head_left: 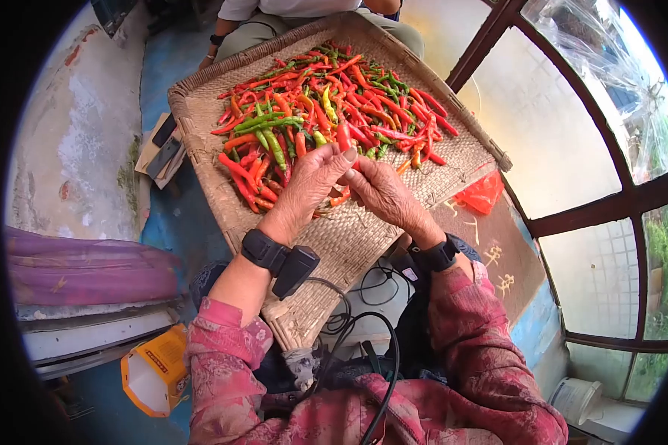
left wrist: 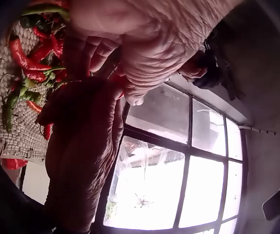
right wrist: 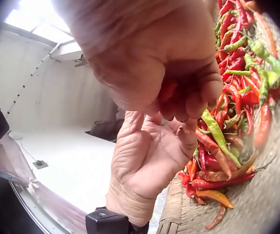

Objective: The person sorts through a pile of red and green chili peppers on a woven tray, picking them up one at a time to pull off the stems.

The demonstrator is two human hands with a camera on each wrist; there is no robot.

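Observation:
A wide woven tray (head_left: 364, 237) rests across my lap, its far half heaped with red, orange and green chilies (head_left: 326, 111). Both hands meet over the near edge of the heap. My left hand (head_left: 334, 167) and right hand (head_left: 360, 176) pinch one red chili (head_left: 344, 138) between their fingertips. In the right wrist view, the right hand's (right wrist: 179, 92) curled fingers (right wrist: 201, 95) close round the red chili (right wrist: 167, 91), with the left hand (right wrist: 147, 156) just beneath. In the left wrist view, the red chili (left wrist: 118, 79) shows only as a sliver between the two hands.
Another person (head_left: 274, 15) sits at the tray's far side. An orange plastic bag (head_left: 481, 194) lies by the tray's right edge. A dark-framed window (head_left: 608, 208) runs along the right. A yellow and white container (head_left: 152, 367) stands on the floor at lower left, near purple cloth (head_left: 82, 267).

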